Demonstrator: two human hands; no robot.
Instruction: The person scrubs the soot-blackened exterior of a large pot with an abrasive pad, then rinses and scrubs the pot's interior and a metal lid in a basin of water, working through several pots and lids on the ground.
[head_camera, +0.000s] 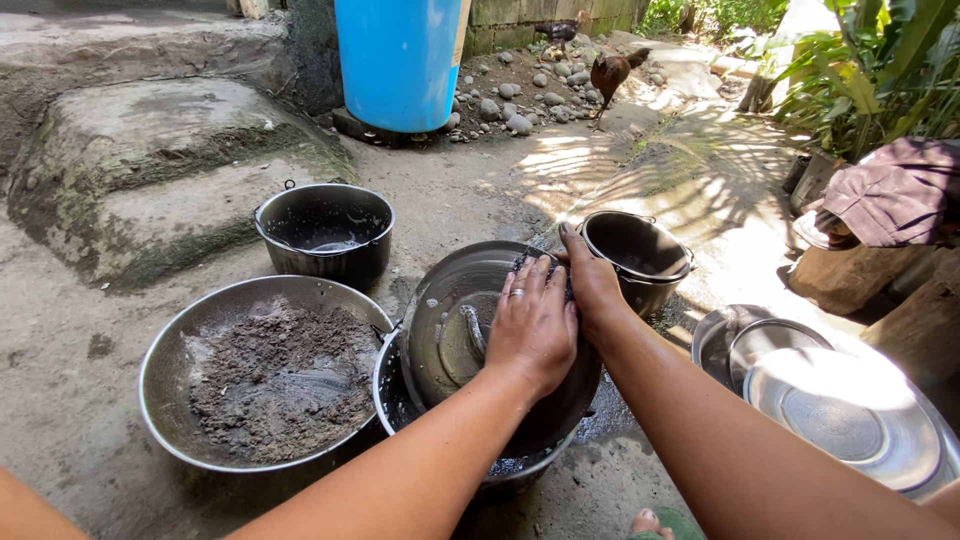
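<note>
A round, sooty metal pan (450, 335) stands tilted on its edge inside a dark pot (392, 400) in front of me. My left hand (532, 322), with a ring on one finger, lies flat against the pan's upper right side and presses a dark scrub pad (533, 263) under its fingertips. My right hand (592, 285) is just beside it and grips the pan's upper rim, thumb and fingers wrapped over the edge. Both forearms reach in from the bottom of the view.
A wide steel basin (160, 370) holding grey ash or mud sits at left. A black pot (325, 235) with water stands behind it, and a smaller black pot (635, 250) is beside my right hand. Shiny lids (850, 410) lie at right. Far back are a blue barrel (400, 60) and a chicken (610, 72).
</note>
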